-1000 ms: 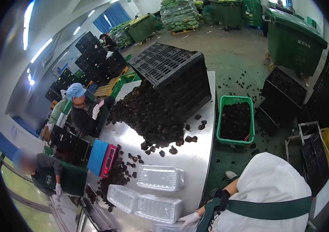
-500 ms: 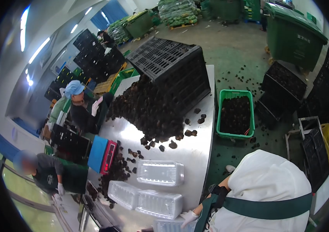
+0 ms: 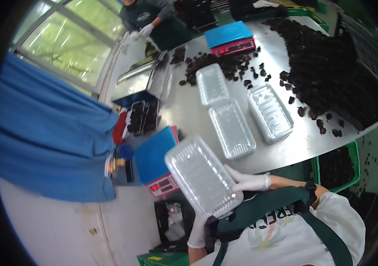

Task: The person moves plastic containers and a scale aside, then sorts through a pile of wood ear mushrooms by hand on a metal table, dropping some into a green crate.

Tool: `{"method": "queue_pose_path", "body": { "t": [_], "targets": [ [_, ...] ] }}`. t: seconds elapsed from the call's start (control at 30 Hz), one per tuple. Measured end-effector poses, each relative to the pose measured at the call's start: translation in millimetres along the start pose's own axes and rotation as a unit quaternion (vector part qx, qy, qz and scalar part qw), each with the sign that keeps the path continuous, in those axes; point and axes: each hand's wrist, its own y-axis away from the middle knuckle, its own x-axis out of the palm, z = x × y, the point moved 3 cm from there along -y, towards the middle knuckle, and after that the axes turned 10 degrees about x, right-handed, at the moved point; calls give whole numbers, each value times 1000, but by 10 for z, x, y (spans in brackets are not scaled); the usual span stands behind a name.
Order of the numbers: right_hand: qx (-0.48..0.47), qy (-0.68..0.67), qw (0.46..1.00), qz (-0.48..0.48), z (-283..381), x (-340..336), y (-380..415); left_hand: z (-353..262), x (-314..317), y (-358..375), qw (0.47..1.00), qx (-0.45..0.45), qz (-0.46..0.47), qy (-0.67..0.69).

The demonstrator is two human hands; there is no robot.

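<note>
A clear plastic tray [image 3: 204, 177], apparently several nested together, is held tilted between my two white-gloved hands. My right hand [image 3: 249, 181] grips its right edge, thumb along the side. My left hand [image 3: 198, 232] is closed at its lower end, its fingers partly hidden beneath. Just left of the tray is a scale with a blue top [image 3: 153, 155] and red display. Three more clear tray stacks lie on the metal table: one farther off [image 3: 212, 84], one nearer [image 3: 232, 128] and one to the right [image 3: 270, 113].
Dark brown lumps [image 3: 313, 66] spill from a tipped black crate [image 3: 373, 57]. A second blue-topped scale [image 3: 229, 34] stands at the back, near a co-worker [image 3: 149, 17]. Filled trays [image 3: 142, 117] lie by the blue curtain [image 3: 56, 133]. A green crate [image 3: 353, 166] sits on the floor.
My view has swung left, bringing the curtain and near scale into sight. The tray stack that was at the table's near edge by my right hand is now lifted between both hands.
</note>
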Motion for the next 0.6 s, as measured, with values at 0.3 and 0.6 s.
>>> {"method": "queue_pose_path", "body": {
  "t": [0.3, 0.6],
  "targets": [
    [-44, 28, 969, -240, 116, -1191, 81, -211, 699, -1576, 962, 84, 256, -51],
    [-73, -116, 949, -285, -537, -1635, -234, -120, 1109, -2047, 943, 51, 273, -184]
  ]
}}
